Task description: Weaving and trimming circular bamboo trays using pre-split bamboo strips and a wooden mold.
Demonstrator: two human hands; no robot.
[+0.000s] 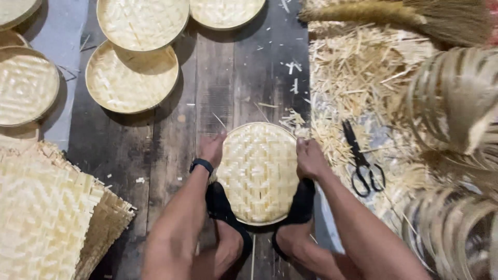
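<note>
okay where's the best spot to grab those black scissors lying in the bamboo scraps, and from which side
Probably by the two loop handles at the near end of the scissors, coming from above on the right hand side. They lie flat with the blades pointing away, so the loops face the person and sit atop the bamboo scraps.

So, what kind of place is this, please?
Probably a bamboo weaving workshop, with work done on the floor: finished round trays, a stack of woven mats, and offcut strips with black scissors beside the tray being held.

No packages, labels, signs or screens show, as far as visible
</note>
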